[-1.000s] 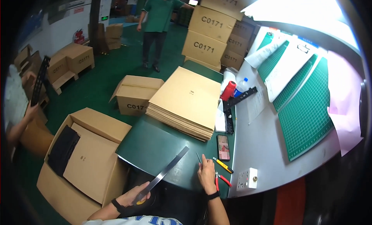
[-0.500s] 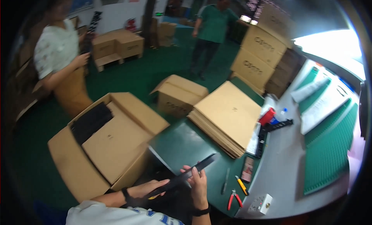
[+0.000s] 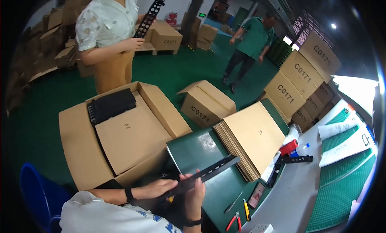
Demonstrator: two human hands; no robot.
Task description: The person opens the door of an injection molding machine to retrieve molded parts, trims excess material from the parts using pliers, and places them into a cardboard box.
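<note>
A long black strip with holes along it (image 3: 211, 170) is held slantwise between my two hands, over the near edge of the green-topped table (image 3: 191, 142). My left hand (image 3: 157, 189) is closed around its lower end, and my right hand (image 3: 195, 195) grips it near the middle, thumb and fingers on either side. The strip's far end points up and right toward a stack of cardboard sheets (image 3: 255, 138). Left of the table stands an open cardboard box (image 3: 82, 148), with a bundle of black strips (image 3: 114, 105) and a cardboard sheet (image 3: 128, 132) inside.
Red-handled cutters (image 3: 233, 221), a yellow knife (image 3: 246, 210), a thin tool (image 3: 233, 202) and a phone (image 3: 256, 195) lie at right. A blue bin (image 3: 38, 189) stands left. One person (image 3: 110, 40) holds a perforated black strip (image 3: 150, 17); another (image 3: 252, 42) stands farther back.
My view has swung, so the surroundings sit farther right in it. Both hands still hold the black strip. The person in green has turned and lowered their arms.
</note>
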